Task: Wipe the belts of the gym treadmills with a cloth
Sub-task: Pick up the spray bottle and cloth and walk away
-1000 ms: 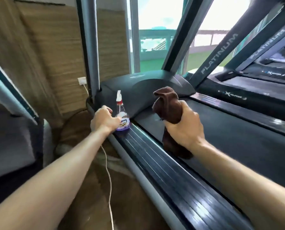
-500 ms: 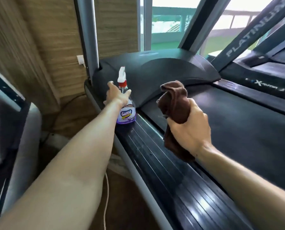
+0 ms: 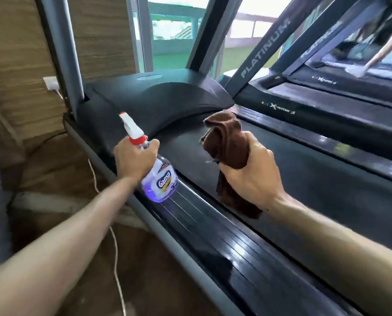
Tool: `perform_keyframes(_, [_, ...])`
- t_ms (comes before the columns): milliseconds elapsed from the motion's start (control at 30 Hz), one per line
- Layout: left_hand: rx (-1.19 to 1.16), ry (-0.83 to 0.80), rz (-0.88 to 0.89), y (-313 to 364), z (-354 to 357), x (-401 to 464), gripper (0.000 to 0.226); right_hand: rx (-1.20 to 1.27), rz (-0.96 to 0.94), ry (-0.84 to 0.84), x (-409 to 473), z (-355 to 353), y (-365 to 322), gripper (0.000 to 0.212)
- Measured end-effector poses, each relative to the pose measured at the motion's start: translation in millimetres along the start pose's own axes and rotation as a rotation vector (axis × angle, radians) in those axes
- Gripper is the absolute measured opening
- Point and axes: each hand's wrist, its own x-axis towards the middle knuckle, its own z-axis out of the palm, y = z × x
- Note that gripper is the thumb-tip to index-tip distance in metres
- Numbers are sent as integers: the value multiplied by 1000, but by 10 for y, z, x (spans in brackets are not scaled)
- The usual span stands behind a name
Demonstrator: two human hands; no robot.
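Note:
My left hand [image 3: 134, 159] grips the neck of a clear spray bottle [image 3: 162, 182] with purple liquid and a red-and-white trigger head. The bottle is tilted and lifted just above the treadmill's ribbed side rail [image 3: 224, 245]. My right hand [image 3: 252, 174] holds a bunched brown cloth [image 3: 227, 142] upright above the left edge of the dark treadmill belt [image 3: 316, 195]. The cloth's lower end hangs below my fist.
The black motor cover [image 3: 158, 99] sits at the belt's far end between grey uprights [image 3: 60, 53]. A second treadmill [image 3: 327, 110] stands to the right, where another person's arm [image 3: 379, 51] shows blurred. A white cable [image 3: 116, 258] runs from a wall socket [image 3: 51, 83] across the brown floor.
My left hand closed round the spray bottle and lifted it off the side rail, tilting it. My right hand kept the cloth raised in about the same place.

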Motion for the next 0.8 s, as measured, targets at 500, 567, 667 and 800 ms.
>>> perform_keyframes(500, [-404,-609,228,3276,30,-2925,27,-204,213,487,-1891,-3692,-233,50])
perform_keyframes(567, [-412,-710,255,3679,101,-3333,28,-247,204,539,-2062,-4238,-250,53])
perform_keyframes(667, [-442,-849,294,4143,384,-3925,25,-317,217,612,-2226,-4948,-94,51])
perform_keyframes(800, [-539,-1055,314,4627,980,-4725,7,-340,240,737,-2406,-5663,510,48])
